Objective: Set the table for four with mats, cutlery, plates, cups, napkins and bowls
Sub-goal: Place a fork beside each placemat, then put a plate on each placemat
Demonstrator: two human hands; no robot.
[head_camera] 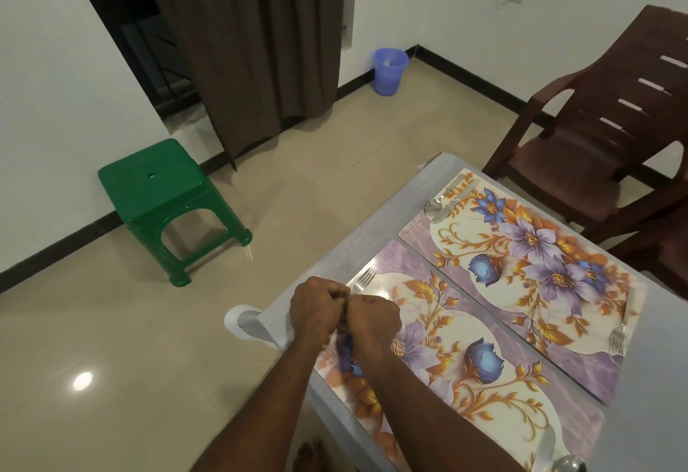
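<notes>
Pinching the fork (363, 281) by its handle, I have both fists curled close together over the near-left corner of the near floral mat (484, 371). My left hand (316, 306) and right hand (374, 317) touch knuckle to knuckle, fingers closed around the handle, though I cannot tell which hand carries most of the grip. The tines point away from me and lie at the mat's left edge, close to the table (335, 263) edge.

What worries me is that edge. The fork sits so near the side of the table that a careless release or a nudge from my wrist could tip it onto the tiled floor. If I drag it to straighten it, I judge the smooth mat could slide on the grey tabletop and go crooked against the far floral mat (521, 248), which lies just beside it.

On the far mat a spoon (439, 196) and a knife (452, 203) lie side by side at one end, and another fork (618, 337) at the other end. A spoon bowl (567, 464) and what looks like a knife (544, 449) show at the near mat's right end.

No plates, cups, napkins or bowls are on the table in view. The only container is a blue bin (390, 71) on the floor by the wall; I cannot tell what is in it.
</notes>
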